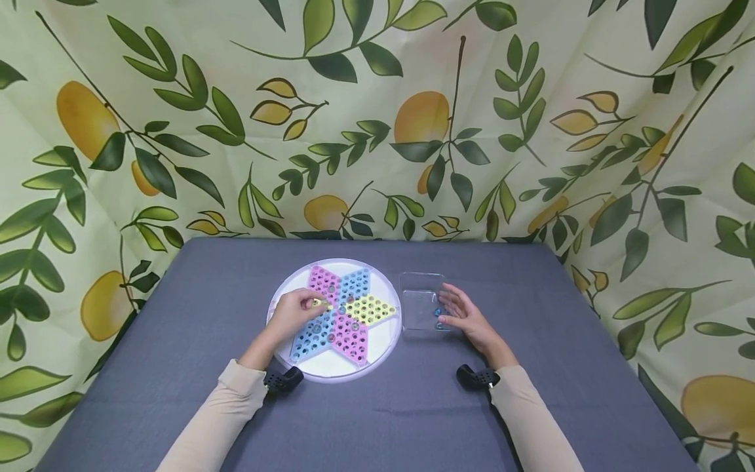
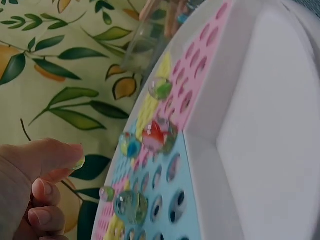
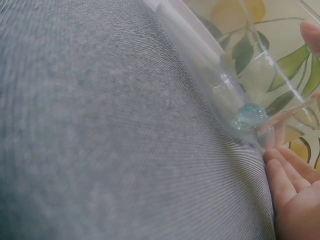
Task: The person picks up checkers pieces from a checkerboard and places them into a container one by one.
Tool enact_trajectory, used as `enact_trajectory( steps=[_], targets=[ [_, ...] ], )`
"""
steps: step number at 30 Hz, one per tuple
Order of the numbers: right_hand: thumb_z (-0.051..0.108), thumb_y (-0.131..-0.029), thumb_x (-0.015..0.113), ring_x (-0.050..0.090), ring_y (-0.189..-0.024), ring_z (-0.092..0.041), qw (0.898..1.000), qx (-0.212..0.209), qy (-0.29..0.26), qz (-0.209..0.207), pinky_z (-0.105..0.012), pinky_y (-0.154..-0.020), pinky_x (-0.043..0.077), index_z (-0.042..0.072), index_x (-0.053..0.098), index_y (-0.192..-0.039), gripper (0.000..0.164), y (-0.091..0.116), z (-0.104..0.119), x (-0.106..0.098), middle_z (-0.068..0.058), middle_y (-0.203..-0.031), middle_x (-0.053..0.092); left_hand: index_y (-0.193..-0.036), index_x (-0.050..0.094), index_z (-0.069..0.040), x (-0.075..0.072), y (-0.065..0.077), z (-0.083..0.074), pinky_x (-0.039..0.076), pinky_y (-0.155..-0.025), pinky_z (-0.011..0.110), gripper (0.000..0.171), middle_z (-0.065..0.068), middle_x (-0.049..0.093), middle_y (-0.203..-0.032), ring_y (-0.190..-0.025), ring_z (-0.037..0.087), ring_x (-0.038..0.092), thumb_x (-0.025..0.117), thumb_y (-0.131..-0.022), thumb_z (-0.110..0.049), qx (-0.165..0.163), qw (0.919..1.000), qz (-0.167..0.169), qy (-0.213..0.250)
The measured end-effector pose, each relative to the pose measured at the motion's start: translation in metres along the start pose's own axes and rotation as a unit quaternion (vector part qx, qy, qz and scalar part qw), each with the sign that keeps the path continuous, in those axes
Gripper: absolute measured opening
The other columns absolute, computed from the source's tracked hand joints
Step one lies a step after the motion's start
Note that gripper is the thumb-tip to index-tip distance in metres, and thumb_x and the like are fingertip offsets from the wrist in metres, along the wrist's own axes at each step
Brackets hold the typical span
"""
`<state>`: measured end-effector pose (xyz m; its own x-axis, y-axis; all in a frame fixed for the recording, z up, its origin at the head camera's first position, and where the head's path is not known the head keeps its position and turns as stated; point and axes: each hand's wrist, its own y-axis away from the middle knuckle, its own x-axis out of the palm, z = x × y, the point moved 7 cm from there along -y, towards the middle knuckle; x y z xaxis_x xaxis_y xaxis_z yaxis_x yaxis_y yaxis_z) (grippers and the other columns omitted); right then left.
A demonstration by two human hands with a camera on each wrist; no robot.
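Left hand (image 1: 291, 316) pinches small greenish marble (image 2: 79, 163), raised over left side of Chinese checkers board (image 1: 380, 344); star's centre lies rightward, left hand nearer. Right hand (image 1: 470, 319) loose, fingers extended along right side of clear box (image 1: 417, 303) (blue marbles (image 1: 438, 313) inside), just right of board.

Pinched yellowish marble (image 2: 79, 163), round star board (image 1: 380, 344), clear box (image 1: 419, 304) beside, blue marbles (image 3: 250, 116) inside
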<state>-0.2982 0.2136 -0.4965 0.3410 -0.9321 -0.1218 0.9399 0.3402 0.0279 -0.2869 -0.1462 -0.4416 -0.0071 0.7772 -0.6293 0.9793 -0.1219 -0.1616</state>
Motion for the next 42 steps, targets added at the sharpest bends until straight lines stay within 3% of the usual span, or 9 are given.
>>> enact_trajectory(
  steps=[22,28,31,37,42],
  targets=[
    [0.005,-0.087,0.066,0.019,-0.148,-0.041,1.000,-0.003,-0.002,-0.002,-0.049,-0.119,0.015,0.007,0.018,-0.152,0.081,0.001,0.002,0.001,-0.026,-0.157,0.020,-0.103,0.073,-0.004,0.032,-0.009,-0.050,0.030,-0.054,0.017,0.023,-0.003,0.042,-0.065,-0.060,0.008,0.036,0.074,-0.082,-0.015,0.035,0.9974,0.054,0.033],
    [0.006,-0.087,0.066,0.019,-0.148,-0.041,1.000,-0.001,0.002,-0.004,-0.050,-0.119,0.015,0.008,0.018,-0.152,0.081,0.001,0.002,0.001,-0.027,-0.157,0.021,-0.102,0.073,-0.003,0.043,-0.010,-0.062,0.031,-0.055,0.016,0.023,-0.004,0.044,-0.065,-0.059,0.005,0.036,0.074,-0.082,-0.014,0.067,0.9952,0.060,0.038],
    [0.006,-0.087,0.066,0.020,-0.148,-0.041,1.000,-0.001,0.004,-0.005,-0.045,-0.119,0.019,0.008,0.018,-0.152,0.081,0.001,0.001,0.000,-0.026,-0.157,0.022,-0.102,0.073,-0.003,0.050,-0.010,-0.070,0.030,-0.055,0.015,0.022,-0.004,0.043,-0.065,-0.059,0.004,0.035,0.074,-0.082,-0.014,0.080,0.9937,0.066,0.043],
    [0.007,-0.087,0.067,0.021,-0.148,-0.040,1.000,-0.005,0.002,-0.003,-0.010,-0.108,0.033,0.007,0.017,-0.152,0.082,0.001,0.001,0.000,-0.026,-0.157,0.022,-0.101,0.073,-0.003,0.064,-0.010,-0.082,0.032,-0.057,0.015,0.022,-0.004,0.044,-0.066,-0.062,0.004,0.037,0.073,-0.083,-0.015,0.092,0.9910,0.078,0.059],
    [0.007,-0.087,0.067,0.021,-0.148,-0.040,1.000,-0.007,0.005,-0.001,-0.015,-0.111,0.032,0.007,0.017,-0.152,0.082,0.001,0.001,0.000,-0.026,-0.157,0.022,-0.099,0.073,-0.004,0.074,-0.011,-0.090,0.034,-0.060,0.015,0.020,-0.004,0.046,-0.066,-0.063,0.003,0.038,0.074,-0.082,-0.015,0.107,0.9896,0.079,0.055]
  ],
)
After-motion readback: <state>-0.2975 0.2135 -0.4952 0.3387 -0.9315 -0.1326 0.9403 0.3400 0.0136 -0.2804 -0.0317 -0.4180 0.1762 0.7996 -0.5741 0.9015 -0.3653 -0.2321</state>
